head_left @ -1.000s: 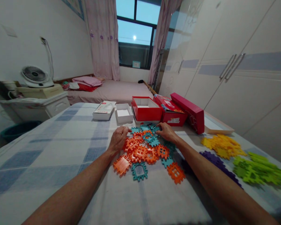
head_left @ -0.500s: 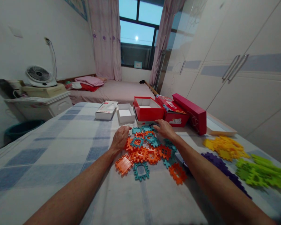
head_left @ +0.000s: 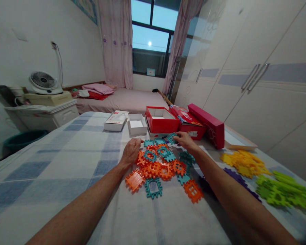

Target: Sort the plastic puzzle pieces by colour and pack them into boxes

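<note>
Teal, a square tile (head_left: 171,137) is pinched by the nearly closed right hand (head_left: 185,140) at the far edge of the pile (head_left: 156,167); its top is slanted up rightward, its long axis cannot be told; the left hand (head_left: 131,151) is laid half-curled alongside, any hold hidden; one teal frame (head_left: 147,188), two orange tiles (head_left: 135,180) are spread nearest; checked cloth (head_left: 76,156) is backed by a bed (head_left: 137,97)
</note>
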Action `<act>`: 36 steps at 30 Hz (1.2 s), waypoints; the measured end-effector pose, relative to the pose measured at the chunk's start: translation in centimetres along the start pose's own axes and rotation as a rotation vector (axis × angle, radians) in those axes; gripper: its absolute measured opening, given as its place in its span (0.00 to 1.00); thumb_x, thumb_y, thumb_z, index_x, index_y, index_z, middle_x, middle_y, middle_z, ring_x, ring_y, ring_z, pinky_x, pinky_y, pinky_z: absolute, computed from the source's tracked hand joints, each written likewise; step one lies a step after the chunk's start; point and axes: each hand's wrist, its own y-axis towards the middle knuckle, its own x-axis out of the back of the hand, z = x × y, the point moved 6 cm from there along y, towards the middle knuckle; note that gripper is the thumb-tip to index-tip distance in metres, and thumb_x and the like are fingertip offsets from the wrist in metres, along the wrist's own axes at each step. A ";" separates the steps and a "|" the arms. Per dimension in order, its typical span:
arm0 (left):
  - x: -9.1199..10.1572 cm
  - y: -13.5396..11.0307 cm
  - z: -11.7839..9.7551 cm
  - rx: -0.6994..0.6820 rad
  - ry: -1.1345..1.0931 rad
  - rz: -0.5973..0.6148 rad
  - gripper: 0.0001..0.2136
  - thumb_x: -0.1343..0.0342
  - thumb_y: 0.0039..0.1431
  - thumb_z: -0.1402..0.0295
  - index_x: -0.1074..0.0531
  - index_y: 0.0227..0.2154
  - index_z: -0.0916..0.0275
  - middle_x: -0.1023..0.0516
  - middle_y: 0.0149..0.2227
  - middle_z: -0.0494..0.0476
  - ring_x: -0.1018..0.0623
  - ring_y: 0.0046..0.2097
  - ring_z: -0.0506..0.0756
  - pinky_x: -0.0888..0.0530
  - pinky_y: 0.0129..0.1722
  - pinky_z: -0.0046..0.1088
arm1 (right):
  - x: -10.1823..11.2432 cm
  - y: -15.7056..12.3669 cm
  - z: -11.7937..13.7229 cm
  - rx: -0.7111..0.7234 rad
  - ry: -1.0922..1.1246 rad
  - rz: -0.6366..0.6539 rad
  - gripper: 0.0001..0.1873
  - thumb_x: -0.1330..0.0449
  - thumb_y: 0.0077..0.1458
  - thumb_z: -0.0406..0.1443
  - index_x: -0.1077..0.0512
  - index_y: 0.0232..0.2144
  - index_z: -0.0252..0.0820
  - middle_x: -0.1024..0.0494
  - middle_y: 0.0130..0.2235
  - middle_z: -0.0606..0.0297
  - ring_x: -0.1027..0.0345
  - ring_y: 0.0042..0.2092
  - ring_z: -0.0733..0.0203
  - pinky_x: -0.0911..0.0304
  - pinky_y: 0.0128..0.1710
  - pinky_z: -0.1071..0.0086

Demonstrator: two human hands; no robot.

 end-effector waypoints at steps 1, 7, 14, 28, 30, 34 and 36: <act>0.0 0.0 -0.1 0.003 -0.002 0.000 0.21 0.60 0.61 0.54 0.26 0.35 0.64 0.25 0.41 0.62 0.24 0.41 0.56 0.23 0.40 0.35 | 0.0 -0.2 0.7 0.056 0.039 0.033 0.17 0.52 0.60 0.37 0.27 0.44 0.38 0.21 0.38 0.61 0.28 0.38 0.62 0.35 0.36 0.72; 0.2 -0.2 -0.5 -0.013 0.042 -0.006 0.22 0.62 0.61 0.55 0.26 0.36 0.64 0.26 0.42 0.62 0.24 0.42 0.56 0.24 0.41 0.34 | -1.5 -0.3 2.1 0.220 -0.330 0.071 0.17 0.52 0.60 0.35 0.27 0.45 0.42 0.25 0.44 0.57 0.31 0.44 0.58 0.37 0.40 0.71; 0.1 0.1 0.4 -0.008 0.055 0.011 0.22 0.62 0.61 0.54 0.26 0.37 0.63 0.25 0.43 0.63 0.24 0.45 0.58 0.25 0.44 0.38 | -2.5 -0.1 1.5 0.207 -0.533 0.056 0.17 0.52 0.58 0.31 0.25 0.43 0.40 0.30 0.46 0.50 0.34 0.47 0.52 0.39 0.43 0.65; 0.3 0.5 1.4 -0.037 0.125 0.048 0.27 0.64 0.60 0.48 0.27 0.39 0.64 0.26 0.45 0.64 0.24 0.45 0.60 0.26 0.45 0.41 | 6.7 -6.9 0.4 0.144 -0.633 -0.095 0.12 0.49 0.60 0.35 0.28 0.41 0.36 0.30 0.45 0.52 0.35 0.44 0.52 0.41 0.43 0.64; 0.3 0.4 1.1 -0.033 0.159 0.054 0.27 0.64 0.60 0.49 0.27 0.40 0.64 0.26 0.45 0.64 0.24 0.45 0.60 0.27 0.47 0.42 | 9.1 -10.1 -1.9 0.120 -0.585 -0.109 0.11 0.47 0.59 0.36 0.28 0.40 0.38 0.30 0.43 0.54 0.34 0.43 0.55 0.40 0.43 0.66; 0.3 0.4 0.6 -0.034 0.211 0.062 0.27 0.66 0.61 0.51 0.27 0.38 0.65 0.27 0.45 0.65 0.24 0.45 0.61 0.28 0.48 0.43 | 11.0 -16.4 -7.1 0.024 -0.528 -0.083 0.09 0.47 0.57 0.37 0.28 0.36 0.42 0.29 0.41 0.57 0.33 0.41 0.58 0.39 0.42 0.66; 0.3 0.4 0.7 -0.034 0.240 0.070 0.27 0.66 0.61 0.51 0.27 0.38 0.65 0.27 0.44 0.65 0.24 0.45 0.61 0.29 0.49 0.43 | 10.7 -18.6 -9.2 -0.025 -0.515 -0.061 0.09 0.47 0.56 0.38 0.28 0.34 0.43 0.29 0.39 0.58 0.33 0.39 0.58 0.38 0.41 0.66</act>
